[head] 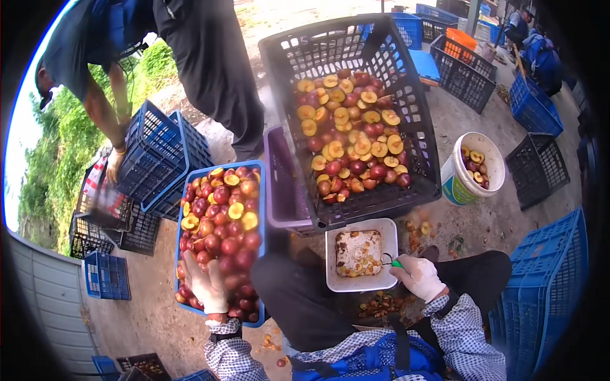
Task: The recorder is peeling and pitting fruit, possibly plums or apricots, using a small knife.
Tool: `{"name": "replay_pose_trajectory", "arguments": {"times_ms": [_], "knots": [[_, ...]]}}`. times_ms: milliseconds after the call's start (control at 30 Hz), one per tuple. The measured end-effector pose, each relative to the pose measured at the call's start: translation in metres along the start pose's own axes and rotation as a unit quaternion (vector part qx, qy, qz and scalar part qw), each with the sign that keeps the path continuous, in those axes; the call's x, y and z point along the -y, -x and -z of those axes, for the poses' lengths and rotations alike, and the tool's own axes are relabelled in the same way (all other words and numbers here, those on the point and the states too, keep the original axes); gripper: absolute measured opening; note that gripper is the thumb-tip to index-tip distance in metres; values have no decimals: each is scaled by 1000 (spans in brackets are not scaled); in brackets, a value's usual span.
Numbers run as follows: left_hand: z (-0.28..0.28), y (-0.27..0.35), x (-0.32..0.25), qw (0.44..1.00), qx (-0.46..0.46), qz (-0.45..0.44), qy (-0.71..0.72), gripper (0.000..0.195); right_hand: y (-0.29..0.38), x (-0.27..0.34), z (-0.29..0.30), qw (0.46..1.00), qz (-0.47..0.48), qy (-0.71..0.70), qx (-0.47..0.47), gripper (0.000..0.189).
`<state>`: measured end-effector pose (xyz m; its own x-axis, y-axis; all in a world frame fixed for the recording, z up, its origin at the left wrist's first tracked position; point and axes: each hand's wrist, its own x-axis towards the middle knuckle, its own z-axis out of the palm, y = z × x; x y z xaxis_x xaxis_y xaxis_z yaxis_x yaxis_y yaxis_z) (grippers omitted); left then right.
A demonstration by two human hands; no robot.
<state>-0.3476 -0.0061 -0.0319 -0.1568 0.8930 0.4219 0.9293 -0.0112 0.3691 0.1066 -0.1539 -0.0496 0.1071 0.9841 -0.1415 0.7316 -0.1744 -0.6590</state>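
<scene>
My left hand (pixel 206 285), in a pale glove, rests on the plums (pixel 217 238) heaped in a blue plastic crate (pixel 261 205); whether its fingers close on one cannot be told. Among these plums are whole ones and cut halves with yellow flesh. My right hand (pixel 419 276), also gloved, grips a small tool with a green handle (pixel 396 264) and a looped metal end, over the right rim of a white plastic basin (pixel 330 266). Pits and scraps lie in the basin. Beyond it, a black crate (pixel 376 214) tilts towards me, holding many plum halves.
A purple crate (pixel 286 200) stands beside the black one. Right of them is a white bucket (pixel 481 185) with plum halves. Blue crates (pixel 543 285) rise at my right. At the upper left a person (pixel 205 71) bends over stacked dark blue crates (pixel 152 157); others are at the far right.
</scene>
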Motion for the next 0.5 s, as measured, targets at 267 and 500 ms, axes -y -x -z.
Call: {"name": "replay_pose_trajectory", "arguments": {"times_ms": [267,500], "knots": [[-85,-87,-270,815,391,-393,171,34,0,-24,-2,997,-56,-58,12,30],[-248,-72,-291,652,267,-657,-268,20,6,-23,-7,998,-34,-4,57,31]]}}
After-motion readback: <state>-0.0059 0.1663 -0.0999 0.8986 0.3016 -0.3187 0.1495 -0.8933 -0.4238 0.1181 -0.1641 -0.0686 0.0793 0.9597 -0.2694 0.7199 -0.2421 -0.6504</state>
